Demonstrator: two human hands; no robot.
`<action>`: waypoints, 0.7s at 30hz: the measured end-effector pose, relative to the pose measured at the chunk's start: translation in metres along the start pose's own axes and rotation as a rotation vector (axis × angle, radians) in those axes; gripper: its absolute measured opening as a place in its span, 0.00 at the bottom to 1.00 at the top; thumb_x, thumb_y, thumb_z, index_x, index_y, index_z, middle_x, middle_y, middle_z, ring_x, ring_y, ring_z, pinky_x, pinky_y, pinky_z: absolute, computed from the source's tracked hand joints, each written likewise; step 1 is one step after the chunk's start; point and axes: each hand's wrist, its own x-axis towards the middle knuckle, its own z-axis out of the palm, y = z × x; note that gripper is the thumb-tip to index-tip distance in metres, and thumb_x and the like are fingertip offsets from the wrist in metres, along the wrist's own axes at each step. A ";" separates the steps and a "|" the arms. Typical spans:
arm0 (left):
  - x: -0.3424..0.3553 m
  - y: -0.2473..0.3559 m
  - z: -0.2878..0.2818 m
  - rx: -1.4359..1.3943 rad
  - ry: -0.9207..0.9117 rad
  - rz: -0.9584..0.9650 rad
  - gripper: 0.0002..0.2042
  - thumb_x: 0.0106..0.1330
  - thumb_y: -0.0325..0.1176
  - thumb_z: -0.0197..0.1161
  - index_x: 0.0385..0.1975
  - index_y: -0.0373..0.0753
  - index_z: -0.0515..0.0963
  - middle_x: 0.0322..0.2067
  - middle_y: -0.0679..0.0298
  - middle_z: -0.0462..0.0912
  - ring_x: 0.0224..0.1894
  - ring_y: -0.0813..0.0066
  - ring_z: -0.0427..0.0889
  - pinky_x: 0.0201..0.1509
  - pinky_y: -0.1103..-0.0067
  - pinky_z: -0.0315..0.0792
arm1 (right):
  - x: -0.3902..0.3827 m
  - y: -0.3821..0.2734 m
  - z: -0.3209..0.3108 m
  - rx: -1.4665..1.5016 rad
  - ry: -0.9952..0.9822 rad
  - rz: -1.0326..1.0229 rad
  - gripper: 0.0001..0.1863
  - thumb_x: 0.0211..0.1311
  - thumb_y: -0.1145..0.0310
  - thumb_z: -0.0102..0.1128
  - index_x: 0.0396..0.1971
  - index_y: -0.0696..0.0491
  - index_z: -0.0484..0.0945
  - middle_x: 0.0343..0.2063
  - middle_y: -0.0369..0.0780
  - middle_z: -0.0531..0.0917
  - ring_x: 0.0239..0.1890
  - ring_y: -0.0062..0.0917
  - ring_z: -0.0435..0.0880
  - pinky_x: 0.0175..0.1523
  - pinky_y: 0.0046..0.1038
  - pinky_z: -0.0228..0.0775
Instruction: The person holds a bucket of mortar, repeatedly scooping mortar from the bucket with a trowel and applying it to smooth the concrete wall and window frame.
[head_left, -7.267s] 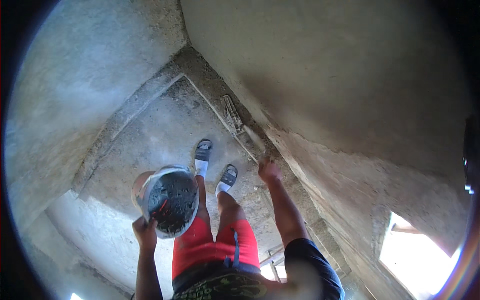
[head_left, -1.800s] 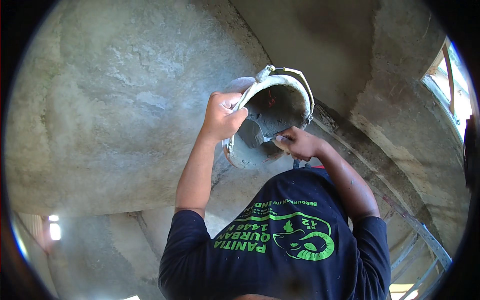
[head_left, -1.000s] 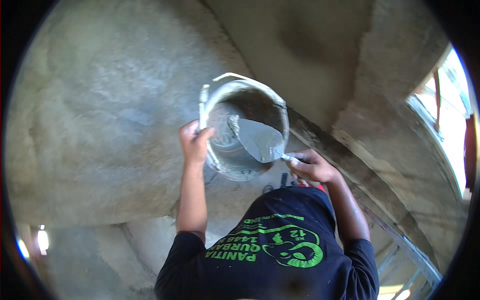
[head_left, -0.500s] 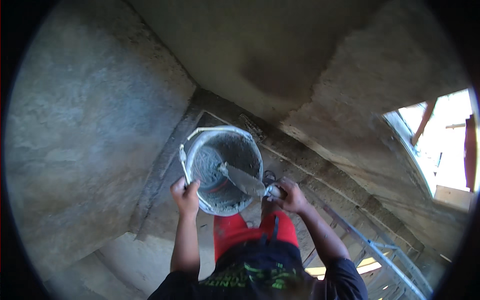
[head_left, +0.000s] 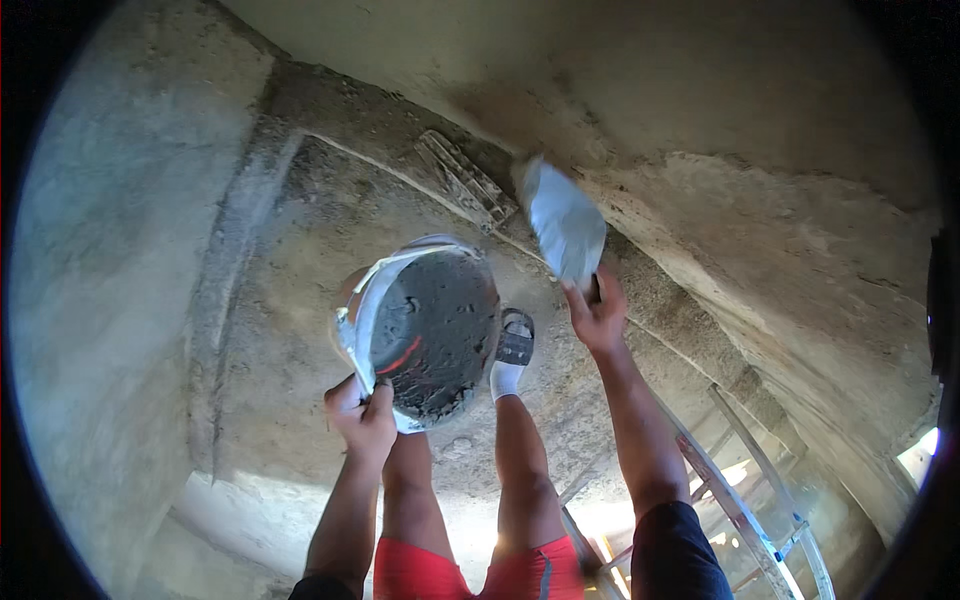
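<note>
My left hand [head_left: 362,425] is closed on the near left rim of a round bucket [head_left: 366,318]. The bucket tips so that its mouth faces me, and wet grey mortar [head_left: 435,325] shows inside with a thin red mark on it. A pale handle lies along the rim. To the right of the bucket, my right hand [head_left: 600,312] grips the handle of a trowel [head_left: 568,225]. Its broad blade points away from me toward the wall, slightly blurred; whether mortar lies on it I cannot tell.
A dirty slatted board [head_left: 465,178] lies on the floor by the far wall [head_left: 700,210]. My sandalled foot [head_left: 515,340] stands just right of the bucket. A metal ladder [head_left: 735,505] is at the lower right, and a rough wall [head_left: 120,300] rises on the left.
The trowel has come up out of the bucket and moved right and away from me. My left hand still holds the rim. The view has shifted, showing more floor and my legs.
</note>
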 end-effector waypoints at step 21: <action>0.006 -0.049 -0.007 0.115 -0.172 -0.127 0.12 0.54 0.21 0.59 0.14 0.34 0.64 0.10 0.63 0.61 0.14 0.81 0.59 0.19 0.75 0.55 | 0.081 0.040 -0.042 0.112 -0.522 0.522 0.16 0.65 0.70 0.65 0.50 0.60 0.77 0.30 0.37 0.79 0.27 0.23 0.77 0.32 0.29 0.72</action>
